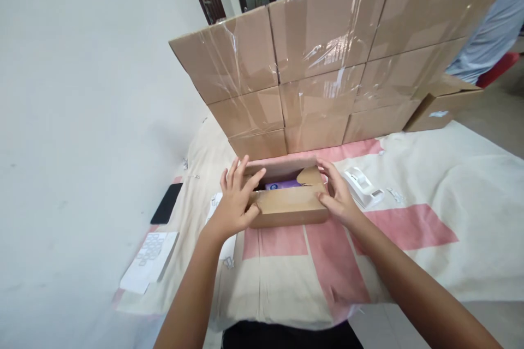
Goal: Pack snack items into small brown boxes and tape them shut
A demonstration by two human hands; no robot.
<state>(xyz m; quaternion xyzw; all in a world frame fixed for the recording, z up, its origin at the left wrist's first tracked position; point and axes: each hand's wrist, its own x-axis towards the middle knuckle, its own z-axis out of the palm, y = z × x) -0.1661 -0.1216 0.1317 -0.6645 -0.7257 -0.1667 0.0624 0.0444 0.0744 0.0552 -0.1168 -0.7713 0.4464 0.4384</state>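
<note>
An open cardboard box (292, 204) sits on the cloth in front of me, its lid raised at the back. Inside it a purple packet (282, 184) shows in part. My left hand (236, 202) is at the box's left end, fingers spread over the end flap and thumb by the front corner. At the opposite end, my right hand (338, 193) grips the box, its thumb on the front top edge and its fingers behind. A curved side flap (309, 176) leans inward near that hand.
Behind the box stands a wall of taped cartons (319, 38). To the right are a white tape dispenser (362, 186) and an open carton (442, 103). A black phone (166, 203) and printed papers (149, 262) lie on the left. Someone's light-blue clothing (491, 27) shows at upper right.
</note>
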